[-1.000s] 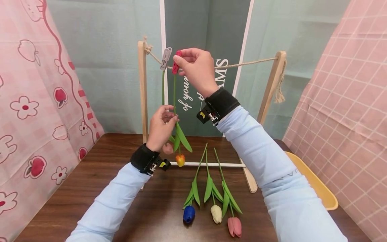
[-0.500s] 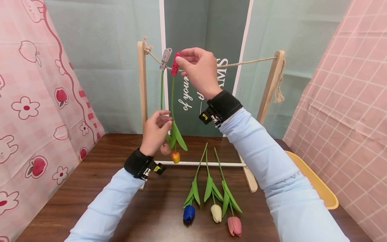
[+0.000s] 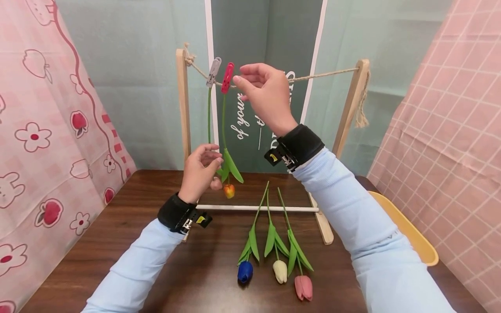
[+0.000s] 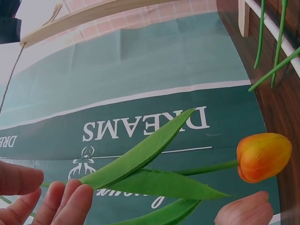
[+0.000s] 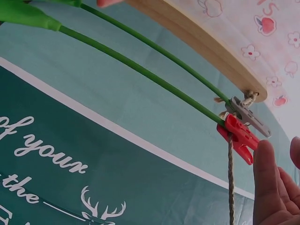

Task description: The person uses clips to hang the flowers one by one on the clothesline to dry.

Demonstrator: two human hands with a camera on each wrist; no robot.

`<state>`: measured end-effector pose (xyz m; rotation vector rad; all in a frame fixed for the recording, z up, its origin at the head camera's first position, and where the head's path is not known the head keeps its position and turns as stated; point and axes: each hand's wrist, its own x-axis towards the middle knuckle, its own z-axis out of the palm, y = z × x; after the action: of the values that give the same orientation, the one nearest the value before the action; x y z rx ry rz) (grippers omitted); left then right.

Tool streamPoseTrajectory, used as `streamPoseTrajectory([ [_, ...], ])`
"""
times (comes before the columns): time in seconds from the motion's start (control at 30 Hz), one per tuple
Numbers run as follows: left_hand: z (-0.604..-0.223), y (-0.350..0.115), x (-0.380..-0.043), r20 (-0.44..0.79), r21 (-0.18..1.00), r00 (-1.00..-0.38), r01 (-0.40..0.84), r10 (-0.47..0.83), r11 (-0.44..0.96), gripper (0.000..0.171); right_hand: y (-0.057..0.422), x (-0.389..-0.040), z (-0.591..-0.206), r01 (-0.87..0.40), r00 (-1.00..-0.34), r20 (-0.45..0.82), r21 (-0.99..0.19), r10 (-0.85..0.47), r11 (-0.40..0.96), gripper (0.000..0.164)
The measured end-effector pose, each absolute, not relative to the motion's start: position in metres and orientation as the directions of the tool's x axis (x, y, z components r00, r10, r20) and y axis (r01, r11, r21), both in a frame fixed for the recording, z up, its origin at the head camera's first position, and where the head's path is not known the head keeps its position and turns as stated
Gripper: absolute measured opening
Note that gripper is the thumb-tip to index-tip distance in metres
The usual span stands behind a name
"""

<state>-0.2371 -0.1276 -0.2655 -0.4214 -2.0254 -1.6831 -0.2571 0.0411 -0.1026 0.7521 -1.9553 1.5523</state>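
Observation:
A red clothespin (image 3: 228,78) clips the stem of an orange-yellow tulip (image 3: 229,191) to the rope (image 3: 325,74), and the flower hangs head down. To its left, a grey clothespin (image 3: 213,71) holds a pale pink tulip (image 3: 216,184), partly hidden behind my left hand. My right hand (image 3: 270,98) hovers just right of the red clothespin, thumb and fingers apart and holding nothing. Beside the hanging stems is my left hand (image 3: 198,171), its fingers loosely bent near the leaves (image 4: 140,154). In the left wrist view a gap shows between thumb and fingertips.
On the brown table (image 3: 156,269) lie a blue tulip (image 3: 245,272), a cream tulip (image 3: 279,271) and a pink tulip (image 3: 303,287). Wooden posts (image 3: 352,106) carry the rope, with a white bar (image 3: 258,208) low between them. A yellow tray (image 3: 411,234) stands at the right.
My right hand has let go of the red clothespin and moved slightly right. My left hand has moved a little left and down, away from the orange tulip's stem.

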Motion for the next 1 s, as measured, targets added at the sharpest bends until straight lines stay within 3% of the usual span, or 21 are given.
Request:
streamPoseTrajectory([
  [1.0,-0.278,-0.132,-0.218,0.48,0.855,-0.877,0.468,-0.003,0.225,0.027,0.082,-0.253,-0.165,-0.723,-0.69,0.712,-0.669,-0.131,0.17,0.022],
])
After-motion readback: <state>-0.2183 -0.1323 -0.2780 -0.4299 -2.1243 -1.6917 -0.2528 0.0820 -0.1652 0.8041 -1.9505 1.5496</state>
